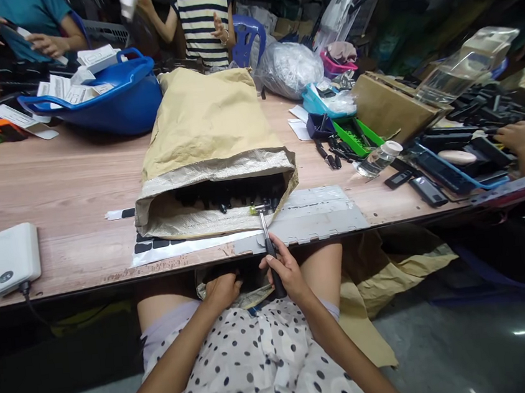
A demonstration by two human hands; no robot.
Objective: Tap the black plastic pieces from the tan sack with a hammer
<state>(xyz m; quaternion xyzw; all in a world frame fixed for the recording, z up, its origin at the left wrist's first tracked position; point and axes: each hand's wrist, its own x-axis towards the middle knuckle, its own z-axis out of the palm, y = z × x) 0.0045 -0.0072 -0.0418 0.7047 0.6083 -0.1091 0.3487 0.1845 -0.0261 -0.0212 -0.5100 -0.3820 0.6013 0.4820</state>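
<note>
My right hand [287, 270] grips the dark handle of a small hammer [265, 230], its head with a yellow face up by the mouth of a large paper sack [208, 124]. This sack lies on the table with its opening toward me, and black pieces [224, 191] show inside. My left hand [223, 289] rests over my lap with curled fingers, at a second bag [254, 297] holding something dark. What those fingers grip is hidden.
A white power bank [11, 259] with a cable lies at left. Behind it stands a blue basin [107, 106] of white boxes. To the right are a green tray [357, 136], a bottle [378, 158] and black parts [428, 191]. Co-workers sit across and at right, one hand [523, 138] showing.
</note>
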